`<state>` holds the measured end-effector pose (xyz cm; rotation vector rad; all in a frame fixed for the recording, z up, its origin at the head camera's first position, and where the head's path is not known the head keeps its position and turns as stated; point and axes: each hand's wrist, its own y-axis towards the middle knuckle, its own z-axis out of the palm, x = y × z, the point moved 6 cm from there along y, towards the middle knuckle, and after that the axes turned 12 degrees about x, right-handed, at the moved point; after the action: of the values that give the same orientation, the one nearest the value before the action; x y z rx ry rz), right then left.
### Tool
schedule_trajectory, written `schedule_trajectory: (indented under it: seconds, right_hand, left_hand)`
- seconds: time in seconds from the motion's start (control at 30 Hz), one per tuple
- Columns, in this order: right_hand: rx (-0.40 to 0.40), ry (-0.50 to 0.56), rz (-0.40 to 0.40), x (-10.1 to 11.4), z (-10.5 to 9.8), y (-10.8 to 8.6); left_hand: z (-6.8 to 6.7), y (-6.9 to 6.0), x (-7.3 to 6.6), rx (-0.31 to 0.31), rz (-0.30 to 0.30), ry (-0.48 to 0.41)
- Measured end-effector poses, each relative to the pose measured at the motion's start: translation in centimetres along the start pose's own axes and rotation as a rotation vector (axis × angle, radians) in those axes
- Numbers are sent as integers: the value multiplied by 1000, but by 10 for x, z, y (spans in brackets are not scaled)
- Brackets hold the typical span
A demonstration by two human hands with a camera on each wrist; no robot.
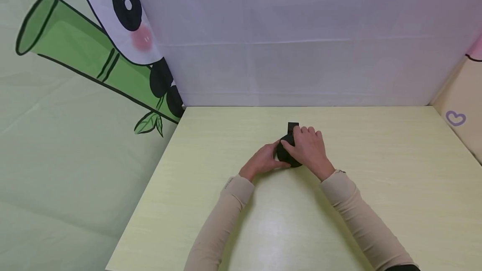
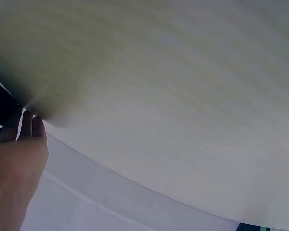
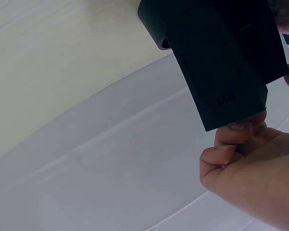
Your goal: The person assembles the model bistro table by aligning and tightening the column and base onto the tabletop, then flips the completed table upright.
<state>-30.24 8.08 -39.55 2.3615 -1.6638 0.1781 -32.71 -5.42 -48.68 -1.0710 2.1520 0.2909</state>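
A black object (image 1: 285, 154) with a rounded body and a flat strip standing out at its far end is between my two hands on the table. My left hand (image 1: 265, 160) holds its left side, thumb and fingers spread around it. From the right, my right hand (image 1: 309, 147) grips the upper part near the strip. In the right wrist view the dark object (image 3: 219, 62) shows a flat boxy face with small printed digits and a curled edge; curled fingers pinch its end. The left wrist view catches only its dark edge (image 2: 1, 101) by the fingertips. Its exact kind cannot be told.
The pale wood-grain table (image 1: 211, 137) ends at a plain lilac backdrop (image 1: 301, 53) behind. A green cloth with a printed cartoon (image 1: 86, 53) hangs at the left. Another printed panel (image 1: 457, 91) stands along the right edge.
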Motion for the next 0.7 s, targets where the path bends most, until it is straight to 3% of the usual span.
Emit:
schedule_trajectory:
  seconds: [0.43, 0.7]
  right_hand:
    - [66, 16, 49, -4, 2, -2]
    - [128, 64, -73, -6, 4, -7]
  left_hand:
    - [0, -1, -2, -2, -14, -14]
    - [0, 0, -3, 11, 3, 3]
